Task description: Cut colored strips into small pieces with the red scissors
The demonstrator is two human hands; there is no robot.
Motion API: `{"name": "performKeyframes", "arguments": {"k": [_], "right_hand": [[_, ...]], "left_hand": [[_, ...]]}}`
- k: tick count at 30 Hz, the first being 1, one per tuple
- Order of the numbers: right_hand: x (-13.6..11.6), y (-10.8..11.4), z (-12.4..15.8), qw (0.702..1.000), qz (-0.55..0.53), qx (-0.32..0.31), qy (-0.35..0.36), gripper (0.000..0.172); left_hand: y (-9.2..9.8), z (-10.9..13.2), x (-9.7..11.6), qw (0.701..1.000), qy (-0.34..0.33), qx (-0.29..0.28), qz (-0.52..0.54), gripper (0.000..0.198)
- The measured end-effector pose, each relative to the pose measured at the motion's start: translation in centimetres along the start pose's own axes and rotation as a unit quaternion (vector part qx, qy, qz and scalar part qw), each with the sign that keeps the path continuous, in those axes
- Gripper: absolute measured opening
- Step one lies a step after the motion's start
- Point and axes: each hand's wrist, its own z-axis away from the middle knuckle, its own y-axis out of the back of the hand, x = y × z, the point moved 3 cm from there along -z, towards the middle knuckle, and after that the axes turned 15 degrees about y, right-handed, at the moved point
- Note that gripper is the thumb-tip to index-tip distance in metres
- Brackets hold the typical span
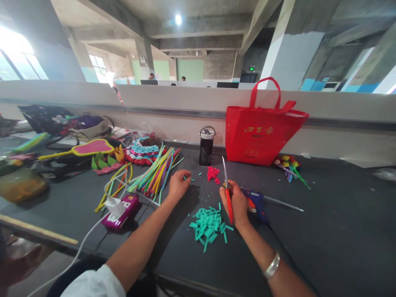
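Note:
My left hand (179, 185) is low over the dark table with its fingers curled, and a small teal piece (185, 177) shows at the fingertips. In my right hand (239, 203) is a pair of scissors (229, 202) with red handles, blades pointing up and away. Between my forearms lies a loose pile of short teal cut pieces (208, 225). A smaller heap of red cut pieces (213, 174) sits farther back, between the two hands. Right beside my right hand rests a blue glue gun (259, 205), partly hidden by it.
Long colored stems (156, 173) lie in a bundle to the left, near a purple power strip (125, 212) with a white plug. Behind stand a dark bottle (206, 148) and a red bag (260, 136). Handmade flowers (291, 167) lie at the right. A low partition (173, 99) closes the back.

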Motion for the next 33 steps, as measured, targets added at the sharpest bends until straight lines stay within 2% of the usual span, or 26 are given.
{"name": "performKeyframes", "arguments": {"k": [2, 4, 7, 9, 13, 16, 18, 20, 22, 23, 25, 26, 27, 29, 31, 33], "right_hand": [[0.3, 0.0, -0.1, 1.000, 0.023, -0.018, -0.011, 0.036], [0.7, 0.0, -0.2, 0.998, 0.044, -0.033, -0.018, 0.036], [1.1, 0.0, -0.3, 0.997, 0.067, -0.042, -0.019, 0.038], [1.2, -0.1, -0.2, 0.996, 0.070, -0.048, -0.013, 0.039], [1.3, -0.3, -0.3, 0.996, 0.067, -0.058, -0.013, 0.039], [1.5, -0.4, -0.4, 0.997, 0.064, -0.049, -0.010, 0.037], [1.6, -0.5, -0.5, 0.998, 0.053, -0.041, -0.002, 0.036], [1.6, -0.4, -0.5, 0.999, 0.039, -0.033, 0.007, 0.036], [1.4, -0.1, -0.5, 0.999, 0.026, -0.022, 0.016, 0.037], [1.1, 0.1, -0.5, 0.999, 0.020, -0.018, 0.020, 0.037], [0.4, 0.4, -0.4, 1.000, 0.007, -0.014, 0.025, 0.037], [0.0, 0.5, -0.3, 0.999, -0.002, -0.019, 0.028, 0.037], [-0.4, 0.5, -0.2, 0.999, -0.012, -0.024, 0.025, 0.035], [-1.2, 0.3, 0.1, 0.998, -0.031, -0.040, 0.036, 0.036], [-1.7, -0.1, 0.4, 0.996, -0.037, -0.034, 0.069, 0.039], [-1.9, -0.6, 0.8, 0.993, -0.031, -0.034, 0.110, 0.043]], "left_hand": [[-0.9, 0.9, 0.9, 0.998, -0.043, -0.040, -0.025, 0.011], [-2.1, 2.4, 2.1, 0.988, -0.098, -0.104, -0.057, 0.011], [-3.9, 5.3, 4.0, 0.947, -0.217, -0.202, -0.120, 0.016], [-4.8, 6.7, 4.9, 0.919, -0.264, -0.236, -0.175, 0.021], [-5.8, 7.6, 5.6, 0.881, -0.285, -0.264, -0.268, 0.027], [-6.3, 7.2, 5.6, 0.861, -0.286, -0.299, -0.295, 0.022], [-6.7, 7.1, 5.6, 0.857, -0.282, -0.311, -0.298, 0.016], [-6.9, 7.1, 5.5, 0.866, -0.274, -0.312, -0.277, 0.012], [-6.8, 7.1, 5.6, 0.899, -0.237, -0.305, -0.207, 0.010], [-6.6, 6.9, 5.6, 0.922, -0.196, -0.298, -0.150, 0.010], [-5.8, 6.3, 5.3, 0.959, -0.064, -0.278, 0.009, 0.008], [-5.3, 5.9, 5.2, 0.958, 0.012, -0.267, 0.103, 0.008], [-4.8, 5.5, 5.1, 0.943, 0.081, -0.257, 0.197, 0.009], [-3.8, 4.9, 5.1, 0.882, 0.174, -0.249, 0.361, 0.014], [-3.2, 4.6, 5.5, 0.816, 0.219, -0.258, 0.468, 0.019], [-2.9, 4.8, 6.0, 0.766, 0.243, -0.272, 0.529, 0.022]]}}
